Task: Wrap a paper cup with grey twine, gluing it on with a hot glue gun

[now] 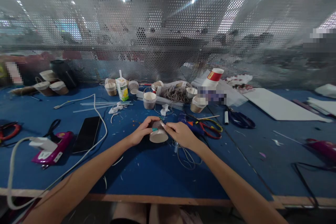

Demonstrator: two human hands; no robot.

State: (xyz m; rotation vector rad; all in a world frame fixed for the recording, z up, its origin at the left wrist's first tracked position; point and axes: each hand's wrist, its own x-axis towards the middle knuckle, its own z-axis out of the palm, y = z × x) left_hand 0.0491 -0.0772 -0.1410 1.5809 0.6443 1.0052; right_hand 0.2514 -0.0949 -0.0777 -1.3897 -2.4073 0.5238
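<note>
A small paper cup (159, 137) with a brownish-grey band around its side lies tilted between my hands, its pale end toward me. My left hand (141, 132) wraps round the cup from the left, with something green showing at its fingertips. My right hand (183, 134) is closed, its thumb and fingers pressing on the band from the right; what lies under those fingers is hidden. Loose loops of thin grey cord (187, 158) trail on the table below my right hand. A blue glue gun (190, 123) lies just beyond that hand.
Scissors with red and yellow handles (211, 127) and dark scissors (240, 118) lie to the right. A phone (86, 134), a white cable (105, 126) and a purple power strip (54, 148) are at left. Small cup baskets (149, 100), a drink carton (122, 89) and tangled cord (175, 94) stand behind.
</note>
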